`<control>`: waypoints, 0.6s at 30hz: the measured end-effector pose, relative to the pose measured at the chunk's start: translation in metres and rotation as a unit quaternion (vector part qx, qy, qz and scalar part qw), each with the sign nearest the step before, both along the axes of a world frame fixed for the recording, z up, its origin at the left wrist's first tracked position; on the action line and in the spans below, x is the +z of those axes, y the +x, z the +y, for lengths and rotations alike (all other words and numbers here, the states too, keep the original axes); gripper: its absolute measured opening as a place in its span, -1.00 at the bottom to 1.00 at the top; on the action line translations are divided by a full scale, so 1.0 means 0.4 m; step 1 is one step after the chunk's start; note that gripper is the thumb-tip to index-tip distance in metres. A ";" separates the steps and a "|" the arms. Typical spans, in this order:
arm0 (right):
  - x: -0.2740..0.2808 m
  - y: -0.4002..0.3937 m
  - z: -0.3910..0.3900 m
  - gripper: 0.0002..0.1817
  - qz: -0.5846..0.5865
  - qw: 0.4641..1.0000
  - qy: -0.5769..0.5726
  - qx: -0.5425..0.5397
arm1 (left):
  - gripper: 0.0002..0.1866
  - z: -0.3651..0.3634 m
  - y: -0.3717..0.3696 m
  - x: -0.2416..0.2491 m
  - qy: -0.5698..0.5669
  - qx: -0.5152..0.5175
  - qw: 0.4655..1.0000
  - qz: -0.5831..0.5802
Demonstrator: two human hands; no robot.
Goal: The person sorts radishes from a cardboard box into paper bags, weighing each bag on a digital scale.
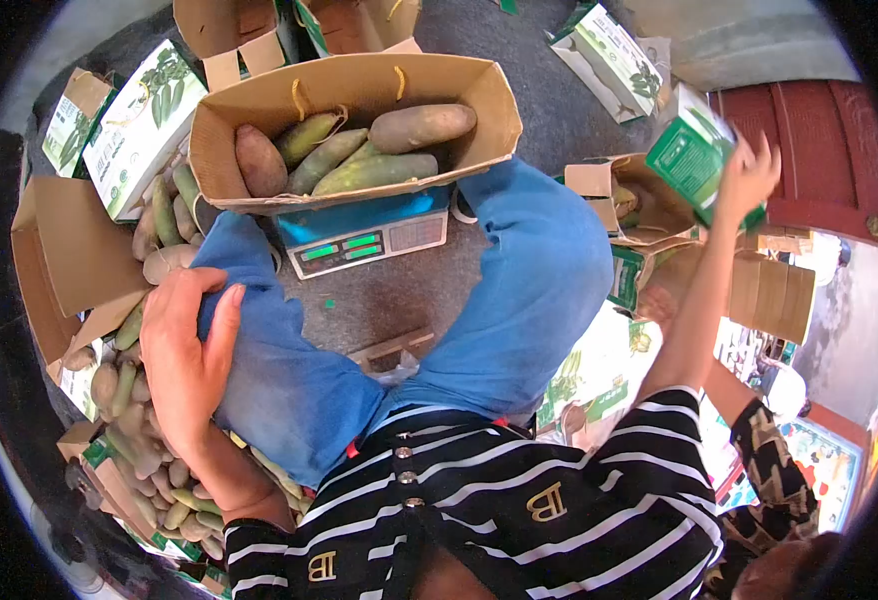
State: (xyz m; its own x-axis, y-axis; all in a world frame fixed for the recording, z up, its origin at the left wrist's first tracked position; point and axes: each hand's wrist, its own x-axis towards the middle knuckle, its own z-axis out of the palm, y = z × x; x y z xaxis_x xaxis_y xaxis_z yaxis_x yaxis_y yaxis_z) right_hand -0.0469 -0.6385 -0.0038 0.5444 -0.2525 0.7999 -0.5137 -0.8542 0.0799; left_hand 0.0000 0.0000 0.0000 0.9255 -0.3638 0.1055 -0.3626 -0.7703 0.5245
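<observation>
My left hand [187, 350] rests by my left knee, fingers stretched out and holding nothing. Out to the right, my right hand [749, 180] grips the edge of a green and white carton [694, 150], raised and tilted; its thumb is hidden. Between my knees, an open cardboard box [359, 190] with yellow cord handles sits on a digital scale [364, 245] with lit green displays. Inside it lie several long, soil-dusted green and brown vegetables [424, 128] that look like radishes.
Loose radish-like vegetables [149, 430] are heaped at my left beside an open carton [89, 250]. Other printed cartons [149, 130] stand behind. At the right are opened boxes [649, 200], a dark red door [809, 140] and another person's patterned sleeve [774, 470].
</observation>
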 end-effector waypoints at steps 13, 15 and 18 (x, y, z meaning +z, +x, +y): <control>-0.340 -0.307 -0.454 -0.38 -0.015 0.902 0.376 -0.214 | -0.84 -0.036 0.010 0.005 0.026 0.002 1.000 0.014; -0.318 -0.225 -0.344 -0.46 -0.013 0.912 0.381 -0.151 | -0.84 -0.039 0.012 0.005 0.027 0.001 0.999 0.021; -0.356 -0.113 -0.333 -0.54 0.000 0.917 0.398 -0.013 | -0.86 -0.044 0.013 0.005 0.023 -0.002 1.000 0.021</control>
State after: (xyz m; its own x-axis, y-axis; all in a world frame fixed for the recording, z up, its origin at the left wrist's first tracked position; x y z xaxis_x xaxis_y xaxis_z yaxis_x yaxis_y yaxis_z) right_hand -0.0921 -0.7716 -0.1461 0.5300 -0.7691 0.3572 -0.5344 -0.6300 -0.5635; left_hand 0.0052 -0.0174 0.0022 0.9271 -0.3716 0.0492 -0.3444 -0.7926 0.5032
